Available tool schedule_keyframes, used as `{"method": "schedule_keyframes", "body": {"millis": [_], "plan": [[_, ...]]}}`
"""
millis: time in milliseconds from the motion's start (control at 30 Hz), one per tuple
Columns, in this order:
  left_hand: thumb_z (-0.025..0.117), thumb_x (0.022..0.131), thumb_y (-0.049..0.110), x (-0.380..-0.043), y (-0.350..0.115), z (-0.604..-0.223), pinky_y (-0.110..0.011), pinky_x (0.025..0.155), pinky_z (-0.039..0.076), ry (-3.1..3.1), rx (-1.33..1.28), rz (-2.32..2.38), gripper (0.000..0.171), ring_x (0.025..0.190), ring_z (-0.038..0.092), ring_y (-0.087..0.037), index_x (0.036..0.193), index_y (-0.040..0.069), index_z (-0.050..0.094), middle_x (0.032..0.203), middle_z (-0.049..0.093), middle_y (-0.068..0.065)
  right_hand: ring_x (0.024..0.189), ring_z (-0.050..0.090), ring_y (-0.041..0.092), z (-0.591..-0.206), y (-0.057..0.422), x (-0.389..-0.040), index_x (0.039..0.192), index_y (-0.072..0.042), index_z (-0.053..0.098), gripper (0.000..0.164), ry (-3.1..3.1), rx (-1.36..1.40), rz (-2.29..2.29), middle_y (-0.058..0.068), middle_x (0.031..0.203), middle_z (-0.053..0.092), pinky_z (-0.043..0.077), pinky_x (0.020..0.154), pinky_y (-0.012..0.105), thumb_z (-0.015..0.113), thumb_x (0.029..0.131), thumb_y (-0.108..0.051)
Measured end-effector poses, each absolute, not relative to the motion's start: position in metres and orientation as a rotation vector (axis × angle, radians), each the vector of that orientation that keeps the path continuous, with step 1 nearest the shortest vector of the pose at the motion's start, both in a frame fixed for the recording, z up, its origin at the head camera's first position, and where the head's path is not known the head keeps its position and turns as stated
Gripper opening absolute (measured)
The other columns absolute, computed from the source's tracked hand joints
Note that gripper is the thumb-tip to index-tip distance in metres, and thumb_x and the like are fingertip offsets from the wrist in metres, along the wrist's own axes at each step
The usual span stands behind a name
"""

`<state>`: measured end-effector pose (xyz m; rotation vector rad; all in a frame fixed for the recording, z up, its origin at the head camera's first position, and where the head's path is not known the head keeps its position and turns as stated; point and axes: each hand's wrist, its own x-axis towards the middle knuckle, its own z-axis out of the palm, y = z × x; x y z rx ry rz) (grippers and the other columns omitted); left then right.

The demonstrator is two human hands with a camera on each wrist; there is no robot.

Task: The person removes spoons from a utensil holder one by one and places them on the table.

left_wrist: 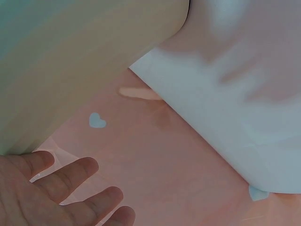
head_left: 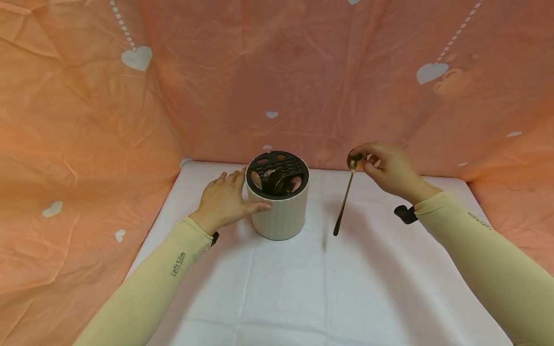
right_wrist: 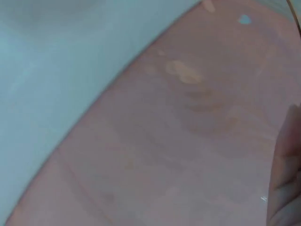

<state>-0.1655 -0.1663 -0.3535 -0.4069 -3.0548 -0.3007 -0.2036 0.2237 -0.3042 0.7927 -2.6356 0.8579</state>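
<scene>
And here a pink-orange cloth (head_left: 303, 72) is filling the background and both sides, with the white tabletop (head_left: 277, 298) spreading out in front. Two pale yellow sleeves (head_left: 143, 288) are slanting in from the lower corners, the left one showing dark lettering. Now the pale, ribbed holder (head_left: 279, 221): it is standing upright towards the back of the tabletop, wearing a slotted black lid (head_left: 272, 154). The left hand (head_left: 225, 199) is lying open against the holder's side, thumb reaching across the front, fingers spreading along the left. Over on the other side the right hand (head_left: 394, 168) is pinching a gold spoon (head_left: 346, 198) by its bowl! That spoon is hanging handle-down to the right of the holder, well apart from it, its tip hovering above the tabletop. Inside the holder, some shiny cutlery (head_left: 274, 181) is peeking through the lid. Small white hearts (head_left: 136, 58) are dotting the cloth.
</scene>
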Motion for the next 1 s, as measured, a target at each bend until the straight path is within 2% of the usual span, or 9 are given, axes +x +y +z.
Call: {"method": "schedule_keyframes", "body": {"millis": [100,333,567,800,1000], "plan": [[0.035,0.062,0.102,-0.164,-0.166,-0.353,-0.056,0.107,0.035,-3.063,-0.403,-0.303,0.135,0.136,0.038,-0.048,0.157,0.007,0.03,0.148,0.046,-0.021,0.08,0.059,0.016,-0.321,0.222,-0.207,0.115,-0.015,0.07,0.035,-2.71,0.823,0.893,-0.001,0.104,0.066,0.047,0.065,0.03,0.055,0.091,0.005],[0.034,0.062,0.102,-0.164,-0.166,-0.352,-0.055,0.107,0.035,-3.063,-0.4,-0.306,0.135,0.135,0.039,-0.048,0.157,0.007,0.029,0.148,0.046,-0.02,0.082,0.058,0.018,-0.353,0.213,-0.22,0.11,-0.01,0.07,0.029,-2.76,0.962,1.024,-0.001,0.098,0.069,0.047,0.071,0.031,0.057,0.091,0.008],[0.035,0.062,0.102,-0.164,-0.167,-0.353,-0.056,0.106,0.036,-3.057,-0.404,-0.316,0.135,0.135,0.039,-0.048,0.157,0.007,0.029,0.147,0.046,-0.02,0.081,0.059,0.019,-0.379,0.205,-0.226,0.106,-0.009,0.072,0.031,-2.824,1.03,1.109,-0.002,0.095,0.069,0.047,0.065,0.03,0.057,0.088,0.011],[0.032,0.06,0.104,-0.166,-0.167,-0.355,-0.055,0.107,0.035,-3.063,-0.38,-0.298,0.137,0.136,0.038,-0.046,0.156,0.006,0.03,0.147,0.047,-0.02,0.068,0.053,0.02,-0.396,0.192,-0.23,0.107,-0.01,0.071,0.028,-2.948,0.935,1.12,-0.001,0.092,0.068,0.045,0.063,0.032,0.056,0.09,0.007],[0.032,0.061,0.103,-0.166,-0.167,-0.355,-0.055,0.106,0.036,-3.058,-0.392,-0.297,0.136,0.136,0.039,-0.046,0.157,0.007,0.029,0.147,0.047,-0.02,0.074,0.056,0.022,-0.414,0.188,-0.237,0.105,-0.011,0.07,0.028,-2.99,0.911,1.111,-0.002,0.089,0.067,0.046,0.067,0.034,0.057,0.089,0.008]]}}
